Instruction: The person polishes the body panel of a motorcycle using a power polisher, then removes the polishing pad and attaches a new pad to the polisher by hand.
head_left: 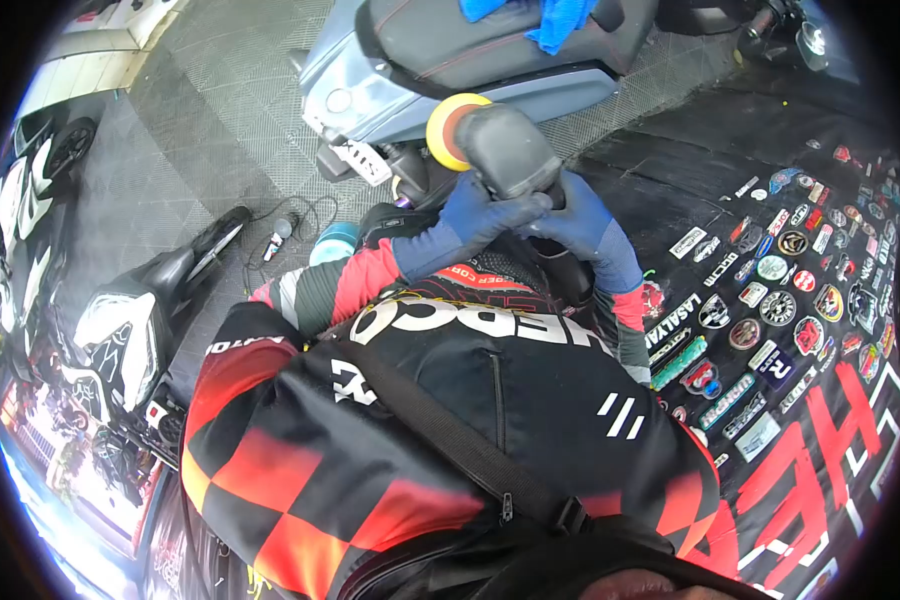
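A polisher [511,150] with a black head is held up in front of my chest. Its yellow and orange round pad [445,132] faces left, close to the grey side panel of a scooter [370,95]; whether they touch I cannot tell. My left hand [482,216], in a blue glove, is closed around the polisher's lower part. Beside it my right hand [582,222], also blue-gloved, grips the same tool from the right. The handle is mostly hidden behind both hands.
Blue cloth [560,25] lies on the scooter's seat. A teal round container [336,243] and a corded item [283,228] are on the tiled floor to the left. More motorcycles [125,335] stand further left. A black, sticker-covered sheet [690,190] spreads to the right.
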The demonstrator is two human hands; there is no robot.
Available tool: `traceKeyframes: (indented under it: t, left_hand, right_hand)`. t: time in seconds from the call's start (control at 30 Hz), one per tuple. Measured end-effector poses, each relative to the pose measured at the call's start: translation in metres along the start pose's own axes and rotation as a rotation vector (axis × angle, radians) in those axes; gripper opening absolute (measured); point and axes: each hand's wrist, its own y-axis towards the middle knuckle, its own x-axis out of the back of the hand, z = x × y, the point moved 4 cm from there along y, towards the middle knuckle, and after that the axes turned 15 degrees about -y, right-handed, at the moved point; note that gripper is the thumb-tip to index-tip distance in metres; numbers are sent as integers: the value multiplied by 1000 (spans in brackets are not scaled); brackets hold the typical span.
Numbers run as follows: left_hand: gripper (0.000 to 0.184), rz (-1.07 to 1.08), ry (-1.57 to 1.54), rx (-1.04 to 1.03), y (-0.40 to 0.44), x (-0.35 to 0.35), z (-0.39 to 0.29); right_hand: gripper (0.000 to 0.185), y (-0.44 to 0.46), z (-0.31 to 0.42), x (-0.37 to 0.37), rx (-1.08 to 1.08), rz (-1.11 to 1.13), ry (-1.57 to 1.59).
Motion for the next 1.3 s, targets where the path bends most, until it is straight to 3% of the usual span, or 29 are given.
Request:
traceKeyframes:
  t: [0.1, 0.17, 0.3, 0.37, 0.4, 0.5, 0.57, 0.67, 0.77, 0.87, 0.97, 1.0, 1.03, 1.1, 1.17, 1.3]
  left_hand:
    - [42, 59, 1, 105, 44, -25, 15]
    - [52, 106, 108, 176, 75, -42, 29]
    - [50, 174, 210, 186, 136, -73, 63]
    - [49, 189, 266, 234, 159, -82, 78]
    - [49, 248, 303, 279, 166, -92, 76]
    - [49, 272, 430, 422, 178, -84, 99]
    - [50, 248, 222, 284, 157, -86, 81]
    - [49, 85, 333, 262, 120, -45, 72]
    - [50, 90, 242, 151, 62, -25, 33]
    - [50, 36, 195, 5, 19, -2, 2]
    - [47, -3, 143, -126, -16, 20, -26]
    - [50, -16, 166, -168, -26, 29, -33]
    - [52, -28, 189, -208, -34, 39, -38]
    - [63, 43, 238, -280, -48, 59, -34]
    - [70, 5, -7, -203, -60, 64, -24]
    - [72, 170, 22, -285, -30, 26, -12]
  right_hand:
    - [58, 1, -28, 34, -85, -95, 129]
    - [54, -3, -53, 56, -142, -183, 169]
    - [42, 5, -128, 105, -75, -285, 255]
    - [35, 4, -145, 120, -1, -327, 479]
    - [27, 1, -138, 128, 7, -433, 441]
    - [28, 1, -142, 129, -59, -448, 530]
    - [33, 4, -136, 121, -27, -371, 428]
    - [44, 5, -113, 86, -22, -233, 346]
    - [56, 7, -68, 47, -67, -65, 234]
    - [65, 20, -36, 3, 133, 41, 195]
    - [64, 22, 8, -34, 154, 78, 291]
    - [67, 28, 15, -40, 247, 45, 30]
    - [67, 27, 28, -46, 257, 48, 22]
    - [71, 21, 55, -55, 270, -43, -370]
    - [74, 20, 50, -57, 256, -22, -410]
    - [75, 17, -7, -44, 272, -52, -287]
